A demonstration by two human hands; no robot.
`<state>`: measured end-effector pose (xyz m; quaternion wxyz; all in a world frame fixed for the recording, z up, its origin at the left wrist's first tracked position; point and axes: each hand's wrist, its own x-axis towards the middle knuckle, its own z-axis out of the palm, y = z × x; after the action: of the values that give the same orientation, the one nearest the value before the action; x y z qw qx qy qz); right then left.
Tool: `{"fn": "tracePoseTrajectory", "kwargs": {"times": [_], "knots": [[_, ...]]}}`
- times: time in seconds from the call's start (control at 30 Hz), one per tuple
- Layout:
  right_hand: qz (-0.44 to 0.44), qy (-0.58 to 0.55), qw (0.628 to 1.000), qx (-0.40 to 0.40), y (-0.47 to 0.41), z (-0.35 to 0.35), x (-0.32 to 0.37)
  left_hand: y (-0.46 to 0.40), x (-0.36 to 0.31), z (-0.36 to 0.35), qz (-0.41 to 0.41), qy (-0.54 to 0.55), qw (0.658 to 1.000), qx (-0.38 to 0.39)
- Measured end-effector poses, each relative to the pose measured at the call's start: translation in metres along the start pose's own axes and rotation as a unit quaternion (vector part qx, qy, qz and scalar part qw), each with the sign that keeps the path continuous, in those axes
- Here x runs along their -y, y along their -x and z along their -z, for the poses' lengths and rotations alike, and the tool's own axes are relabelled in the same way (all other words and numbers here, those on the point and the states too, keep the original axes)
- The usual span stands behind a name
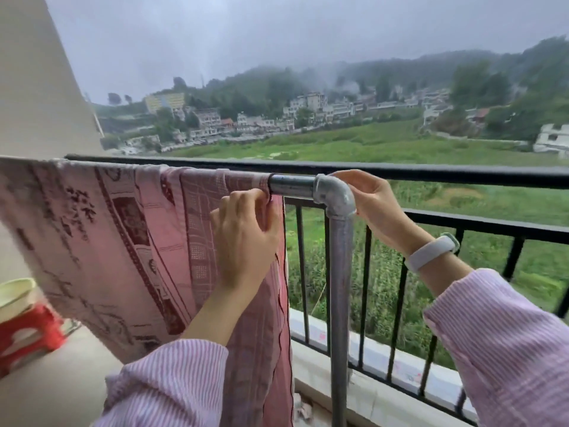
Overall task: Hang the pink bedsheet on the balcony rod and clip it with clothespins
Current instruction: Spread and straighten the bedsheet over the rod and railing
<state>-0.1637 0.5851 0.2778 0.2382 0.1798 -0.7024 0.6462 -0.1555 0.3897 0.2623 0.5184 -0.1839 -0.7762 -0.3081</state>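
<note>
The pink patterned bedsheet [123, 241] hangs draped over the grey metal rod [291, 184], from the left wall to just short of the rod's elbow joint [334, 195]. My left hand [243, 238] pinches the sheet's right edge just below the rod. My right hand [374, 208] is behind the elbow joint, fingers curled over its top; whether it holds anything is hidden. No clothespin is in sight.
A black balcony railing [462, 175] runs behind the rod, with vertical bars below. The rod's upright post [338, 303] stands at centre. A red plastic stool [27, 334] with a pale basin [15, 294] sits at the lower left, beside the wall [34, 87].
</note>
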Motion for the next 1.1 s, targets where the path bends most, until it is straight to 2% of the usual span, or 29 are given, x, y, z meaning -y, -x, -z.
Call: {"fn": "tracePoseTrajectory", "kwargs": {"times": [0.27,0.37,0.47,0.57,0.7,0.83,1.0,1.1], "knots": [[0.045,-0.013,0.981,0.190,-0.050,-0.004,0.019,-0.026,-0.027,0.024,0.029,-0.082,0.996,-0.033],[0.033,-0.020,0.955,0.296,-0.063,-0.019,0.041,-0.044,-0.042,0.035,0.065,-0.096,0.993,-0.019],[0.007,0.034,0.922,0.385,-0.069,-0.038,0.057,-0.055,-0.058,0.041,0.098,-0.103,0.990,-0.026],[0.026,0.088,0.934,0.346,-0.070,-0.053,0.061,-0.059,-0.072,0.048,0.108,-0.083,0.990,-0.046],[0.090,0.081,0.955,0.271,-0.073,-0.044,0.053,-0.047,-0.084,0.060,0.101,-0.103,0.989,-0.036],[0.148,0.121,0.959,0.211,-0.062,-0.017,0.034,-0.027,-0.093,0.053,0.081,-0.122,0.989,-0.010],[0.223,0.081,0.961,0.143,-0.044,0.021,0.038,-0.002,-0.110,0.038,0.047,-0.103,0.993,-0.030],[0.269,0.076,0.949,0.144,-0.027,0.037,0.032,0.023,-0.116,0.028,0.008,-0.139,0.990,-0.032]]}}
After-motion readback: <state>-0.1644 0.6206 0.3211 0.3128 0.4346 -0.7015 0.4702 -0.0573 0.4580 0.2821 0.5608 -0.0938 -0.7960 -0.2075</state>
